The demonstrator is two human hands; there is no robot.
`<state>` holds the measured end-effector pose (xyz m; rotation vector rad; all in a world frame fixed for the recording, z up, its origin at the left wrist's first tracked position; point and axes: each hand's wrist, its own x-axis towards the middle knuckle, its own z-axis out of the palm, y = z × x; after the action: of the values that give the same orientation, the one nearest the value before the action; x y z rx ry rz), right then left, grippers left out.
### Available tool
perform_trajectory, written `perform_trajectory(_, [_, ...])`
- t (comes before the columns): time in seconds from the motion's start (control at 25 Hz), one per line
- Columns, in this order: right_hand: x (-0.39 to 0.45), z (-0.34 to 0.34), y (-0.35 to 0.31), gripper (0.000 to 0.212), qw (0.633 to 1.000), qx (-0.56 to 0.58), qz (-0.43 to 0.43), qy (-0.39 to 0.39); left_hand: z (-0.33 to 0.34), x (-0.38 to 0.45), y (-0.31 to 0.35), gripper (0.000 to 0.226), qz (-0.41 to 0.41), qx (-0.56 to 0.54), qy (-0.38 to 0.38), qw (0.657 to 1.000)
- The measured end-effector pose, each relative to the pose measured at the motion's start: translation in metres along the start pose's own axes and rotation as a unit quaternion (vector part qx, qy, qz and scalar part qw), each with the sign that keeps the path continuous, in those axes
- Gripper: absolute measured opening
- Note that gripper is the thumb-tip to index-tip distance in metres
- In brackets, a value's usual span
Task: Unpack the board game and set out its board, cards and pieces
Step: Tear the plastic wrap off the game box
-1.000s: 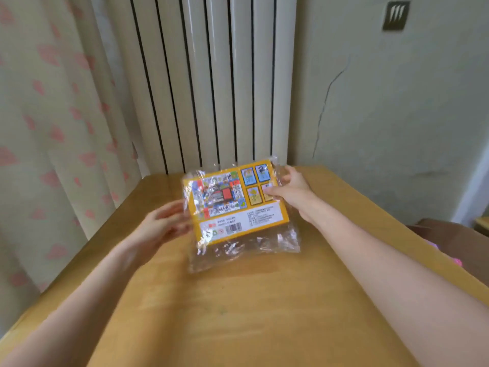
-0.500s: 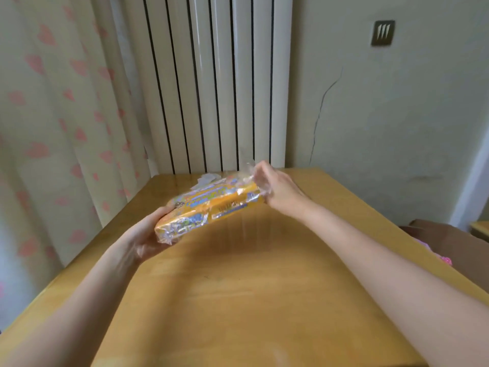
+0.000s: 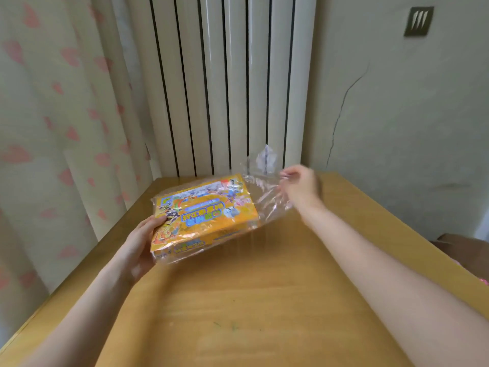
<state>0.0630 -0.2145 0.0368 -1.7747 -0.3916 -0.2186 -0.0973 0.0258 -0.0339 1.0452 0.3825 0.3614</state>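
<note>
Both hands held the game: left hand (image 3: 140, 247) gripped the orange box (image 3: 206, 215) at centre frame, right hand (image 3: 300, 186) pinched its clear plastic wrap (image 3: 267, 192).

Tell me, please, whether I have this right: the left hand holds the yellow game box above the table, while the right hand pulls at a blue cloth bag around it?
Not quite. The head view shows the wrapping is a clear plastic bag, not a blue cloth one. The rest stands: the left hand holds the yellow game box above the table, and the right hand pulls at the bag's loose end.
</note>
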Motion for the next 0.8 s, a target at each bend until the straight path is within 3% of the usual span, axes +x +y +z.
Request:
perform_trajectory(0.08, [0.012, -0.016, 0.012, 0.019, 0.993, 0.055, 0.088, 0.052, -0.012, 0.006, 0.001, 0.031, 0.002, -0.031, -0.002, 1.0])
perform_trajectory(0.12, [0.015, -0.02, 0.017, 0.019, 0.993, -0.001, 0.107, 0.046, -0.015, 0.008, 0.0, 0.033, 0.005, -0.031, -0.007, 0.999])
perform_trajectory(0.24, [0.022, -0.02, 0.013, 0.023, 0.98, -0.199, -0.016, -0.006, -0.018, 0.009, 0.001, 0.026, 0.024, -0.008, -0.01, 1.0])
perform_trajectory(0.32, [0.02, -0.013, 0.001, 0.019, 0.968, -0.207, -0.063, -0.128, -0.022, 0.01, 0.002, 0.027, 0.034, -0.008, 0.009, 0.999])
perform_trajectory(0.4, [0.012, -0.003, -0.008, 0.02, 0.951, -0.165, 0.021, -0.261, -0.027, 0.014, 0.003, 0.047, 0.038, -0.016, 0.029, 0.999])
perform_trajectory(0.48, [0.005, 0.008, -0.01, 0.035, 0.937, -0.065, 0.132, -0.316, -0.028, 0.018, 0.005, 0.062, 0.047, -0.007, 0.061, 0.997])
perform_trajectory(0.56, [0.0, 0.018, -0.009, 0.049, 0.919, 0.0, 0.197, -0.342, -0.024, 0.025, 0.004, 0.061, 0.044, -0.002, 0.099, 0.994])
perform_trajectory(0.8, [-0.008, 0.024, 0.009, 0.056, 0.907, 0.101, 0.252, -0.323, -0.007, 0.039, 0.007, 0.048, 0.001, -0.023, 0.15, 0.988])
